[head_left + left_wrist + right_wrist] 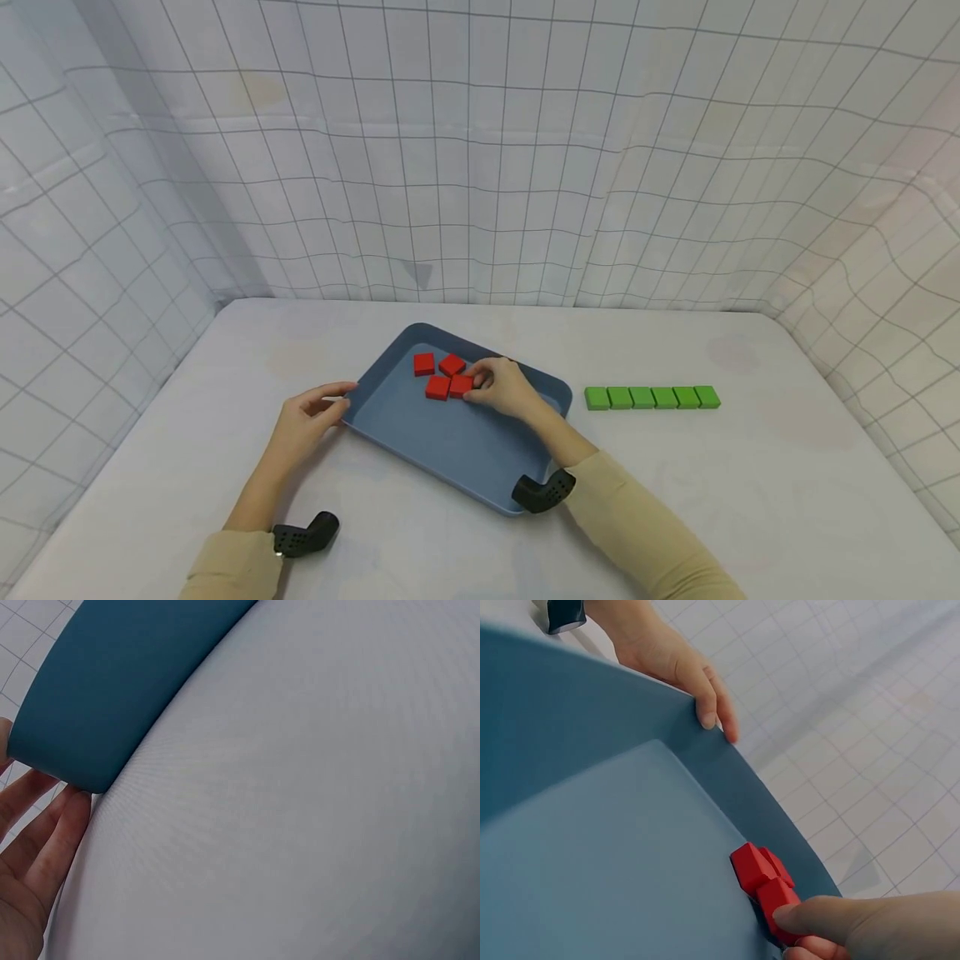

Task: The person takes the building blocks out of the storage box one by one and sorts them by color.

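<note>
A blue-grey tray [450,450] lies at an angle on the white table. My left hand [303,421] holds its left corner, fingers at the rim and outer wall; the left wrist view shows those fingertips against the tray wall [112,682]. Several red square blocks sit together inside the tray, toward its far side. With thumb and fingers, my right hand [506,390] pinches the nearest-right red block [461,386], which stands close against another red block [438,387]. Two more, a left block [423,364] and a turned block [452,365], lie just behind.
Right of the tray, a straight row of several green blocks [652,398] lies on the table [750,483]. A white gridded curtain [480,167] surrounds the back and sides. Both wrists wear black camera mounts [307,535].
</note>
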Tool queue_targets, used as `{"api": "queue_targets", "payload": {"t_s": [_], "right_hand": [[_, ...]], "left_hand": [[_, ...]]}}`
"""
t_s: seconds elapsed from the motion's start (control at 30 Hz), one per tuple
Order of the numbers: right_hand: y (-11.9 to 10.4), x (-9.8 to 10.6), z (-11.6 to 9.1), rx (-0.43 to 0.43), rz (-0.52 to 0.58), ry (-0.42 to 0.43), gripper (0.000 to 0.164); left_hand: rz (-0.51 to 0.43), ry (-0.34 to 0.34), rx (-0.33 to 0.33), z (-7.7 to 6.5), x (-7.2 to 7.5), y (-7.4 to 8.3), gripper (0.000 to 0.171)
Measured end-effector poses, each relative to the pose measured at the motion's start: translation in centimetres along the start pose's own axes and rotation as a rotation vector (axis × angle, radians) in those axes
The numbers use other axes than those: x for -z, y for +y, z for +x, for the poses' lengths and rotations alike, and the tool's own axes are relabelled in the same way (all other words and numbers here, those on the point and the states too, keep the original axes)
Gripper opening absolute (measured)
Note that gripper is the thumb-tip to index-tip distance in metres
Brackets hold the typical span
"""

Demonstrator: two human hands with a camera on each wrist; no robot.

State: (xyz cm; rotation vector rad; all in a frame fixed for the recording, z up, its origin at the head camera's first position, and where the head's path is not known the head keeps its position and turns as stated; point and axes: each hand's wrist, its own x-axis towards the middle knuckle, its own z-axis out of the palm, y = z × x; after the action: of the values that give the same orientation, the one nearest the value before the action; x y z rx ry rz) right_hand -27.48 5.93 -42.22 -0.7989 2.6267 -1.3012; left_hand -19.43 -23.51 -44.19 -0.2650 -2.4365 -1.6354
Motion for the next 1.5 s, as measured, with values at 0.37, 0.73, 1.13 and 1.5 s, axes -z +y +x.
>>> {"api": "queue_targets", "payload": {"t_s": [0.37, 0.73, 1.13, 1.5], "right_hand": [[-1.5, 1.8, 0.1, 0.035, 0.102, 0.006, 0.028], [-2.4, 3.5, -0.7, 0.076, 0.162, 0.011, 0.029], [-2.0, 5.8, -2.4, 0.075, 0.130, 0.012, 0.033], [-0.3, 8.0, -4.7, 0.060, 0.099, 0.024, 0.028]], "left_hand": [[0.000, 0.000, 0.000, 0.0, 0.0, 0.0, 0.029], [0.020, -0.003, 0.031, -0.2, -0.1, 0.2, 0.030], [0.014, -0.003, 0.025, -0.2, -0.1, 0.3, 0.030], [0.024, 0.003, 0.017, -0.3, -0.1, 0.0, 0.030]]}}
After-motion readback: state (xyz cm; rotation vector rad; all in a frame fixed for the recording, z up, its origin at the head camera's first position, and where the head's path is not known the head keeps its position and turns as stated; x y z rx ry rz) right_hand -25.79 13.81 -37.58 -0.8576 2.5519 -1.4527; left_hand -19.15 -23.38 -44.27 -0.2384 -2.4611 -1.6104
